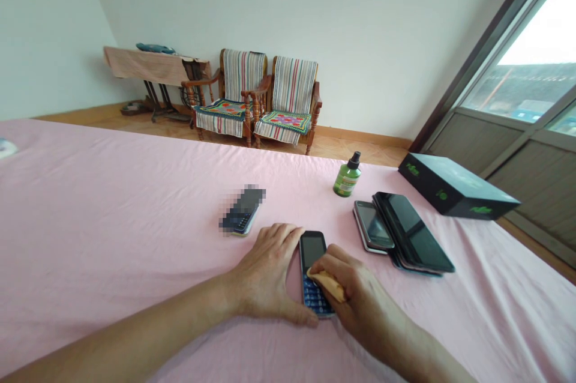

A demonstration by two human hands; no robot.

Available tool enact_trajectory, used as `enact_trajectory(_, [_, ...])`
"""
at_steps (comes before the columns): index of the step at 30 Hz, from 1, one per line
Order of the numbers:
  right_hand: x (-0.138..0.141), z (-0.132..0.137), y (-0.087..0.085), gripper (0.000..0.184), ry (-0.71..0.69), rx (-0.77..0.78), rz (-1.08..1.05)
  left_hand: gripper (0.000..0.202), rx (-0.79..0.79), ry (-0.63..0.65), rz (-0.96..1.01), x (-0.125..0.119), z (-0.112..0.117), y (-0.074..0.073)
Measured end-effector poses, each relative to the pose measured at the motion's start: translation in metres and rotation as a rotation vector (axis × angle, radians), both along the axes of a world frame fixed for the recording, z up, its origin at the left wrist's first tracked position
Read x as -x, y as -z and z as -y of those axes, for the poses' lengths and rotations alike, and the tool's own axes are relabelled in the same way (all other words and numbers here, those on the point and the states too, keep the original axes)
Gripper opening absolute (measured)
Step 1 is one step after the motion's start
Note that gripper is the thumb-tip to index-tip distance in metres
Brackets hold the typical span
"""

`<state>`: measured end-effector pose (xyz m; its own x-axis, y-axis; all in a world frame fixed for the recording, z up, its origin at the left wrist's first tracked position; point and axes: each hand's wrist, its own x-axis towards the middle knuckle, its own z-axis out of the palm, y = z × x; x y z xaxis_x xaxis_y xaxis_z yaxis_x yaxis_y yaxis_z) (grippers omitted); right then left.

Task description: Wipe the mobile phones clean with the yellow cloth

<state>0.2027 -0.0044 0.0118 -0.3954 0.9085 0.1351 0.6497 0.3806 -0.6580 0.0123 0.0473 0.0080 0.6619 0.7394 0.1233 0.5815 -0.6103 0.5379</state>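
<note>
From where I'm watching remotely, a pink bedsheet [112,203] fills the view, with a black box [454,188], a green spray bottle [347,177] and a pile of smartphones [405,233] to the right, and a partly blurred keypad phone [243,210] to the left. Between them, a blue-keyed mobile phone [312,269] lies on the sheet. The left hand [265,272] cups its left edge, while the right hand [360,287] pinches a yellow cloth [328,284] against its keys.

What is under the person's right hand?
Under the right hand is a yellow cloth on the blue keypad of a mobile phone; the keys beneath the cloth are hidden.
</note>
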Motion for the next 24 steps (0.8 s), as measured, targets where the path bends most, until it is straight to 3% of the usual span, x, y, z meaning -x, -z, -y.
enact_trajectory(8, [0.002, 0.005, -0.003, 0.019, -0.059, 0.026, 0.024, 0.102, -0.003, 0.002, 0.002, 0.0, -0.002, 0.003])
enact_trajectory(15, [0.013, 0.006, -0.001, 0.023, -0.053, -0.051, 0.108, 0.107, 0.0, -0.003, 0.002, -0.001, -0.003, 0.004])
enact_trajectory(24, [-0.004, 0.011, -0.003, 0.019, 0.012, 0.032, 0.063, 0.108, -0.001, 0.002, 0.006, 0.001, -0.003, 0.006])
